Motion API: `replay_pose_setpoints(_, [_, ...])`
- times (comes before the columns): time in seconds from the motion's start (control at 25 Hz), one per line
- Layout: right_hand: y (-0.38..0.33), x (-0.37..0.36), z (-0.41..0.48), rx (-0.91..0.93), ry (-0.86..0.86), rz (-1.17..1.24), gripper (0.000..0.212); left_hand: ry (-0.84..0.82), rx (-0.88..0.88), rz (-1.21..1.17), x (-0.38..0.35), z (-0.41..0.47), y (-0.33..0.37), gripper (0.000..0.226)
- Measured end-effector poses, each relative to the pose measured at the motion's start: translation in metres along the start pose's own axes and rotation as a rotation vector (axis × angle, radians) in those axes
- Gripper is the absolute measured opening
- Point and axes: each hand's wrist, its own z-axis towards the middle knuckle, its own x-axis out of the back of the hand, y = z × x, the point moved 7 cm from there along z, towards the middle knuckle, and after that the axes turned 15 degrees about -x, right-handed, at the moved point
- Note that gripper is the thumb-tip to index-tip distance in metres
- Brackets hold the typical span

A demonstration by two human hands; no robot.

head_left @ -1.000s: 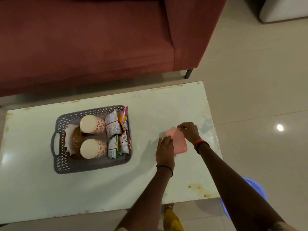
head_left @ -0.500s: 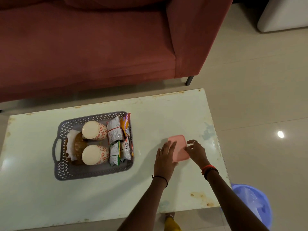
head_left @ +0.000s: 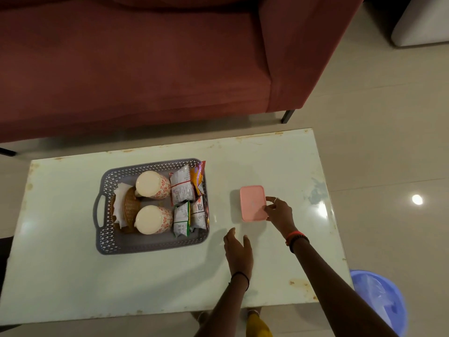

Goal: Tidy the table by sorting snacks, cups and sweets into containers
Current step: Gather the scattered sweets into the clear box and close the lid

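**Pink box on the table, one hand on it**

A pink box (head_left: pixel 252 203) with its lid on lies flat on the pale table (head_left: pixel 279 161). It sits to the right of the gray basket (head_left: pixel 107 215), apart from it, with bare table between them.

The right hand (head_left: pixel 279 211) touches the right edge of the pink box. Its fingers are bent and rest on the lid near the lower right corner. The thumb side is hidden, so I cannot tell if it pinches the box or just rests on it. There is a ring on one finger and a red and black band on the wrist.

The left hand (head_left: pixel 238 251) is over the table below the box, not touching it. Its fingers are loose and a little spread, holding nothing. A thin black band goes round that wrist.

Inside the gray basket, two white cups (head_left: pixel 153 184) with red flowers lie on their sides in the middle. Snack packets (head_left: pixel 182 188) stand packed along the right side of the basket. A small woven bowl (head_left: pixel 131 207) with white paper leans at the left side.

A red sofa (head_left: pixel 145 69) stands behind the table. A blue bin (head_left: pixel 379 300) sits on the floor at the right corner of the table.
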Motion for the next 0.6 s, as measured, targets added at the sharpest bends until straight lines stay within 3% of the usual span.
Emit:
replay_pose_setpoints(0.28, [-0.050, -0.051, -0.009, 0.044, -0.062, -0.060, 0.042, 0.023, 0.063, -0.044, 0.029, 0.002, -0.021, 0.041])
replay_pose_setpoints(0.6, [-0.068, -0.087, -0.019, 0.047, -0.082, -0.185, 0.048, -0.034, -0.053, -0.079, 0.046, 0.002, -0.007, 0.040])
